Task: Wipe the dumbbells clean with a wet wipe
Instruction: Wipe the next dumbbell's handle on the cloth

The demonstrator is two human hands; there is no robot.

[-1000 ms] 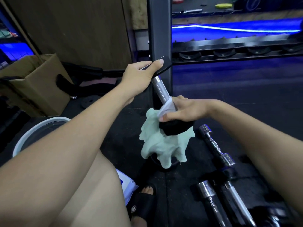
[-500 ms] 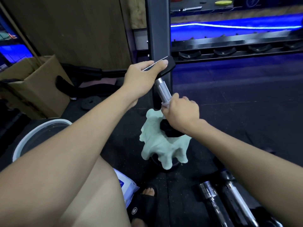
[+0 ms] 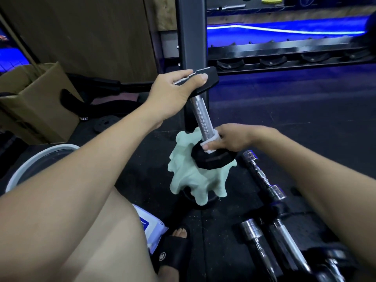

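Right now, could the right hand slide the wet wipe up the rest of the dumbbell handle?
Probably yes. The right hand pinches the wet wipe round the handle's foot, and the knurled handle is bare up to the top head, which the left hand holds.

Dumbbell [image 3: 203,110]: black heads, silver knurled handle. Wet wipe [image 3: 211,139] white. Cloth [image 3: 195,178] under it pale mint green. Wipes pack [image 3: 152,226] white w/ blue label. Cardboard box [image 3: 40,104] brown. Floor [image 3: 284,119] black, maybe speckled; blue glow behind.
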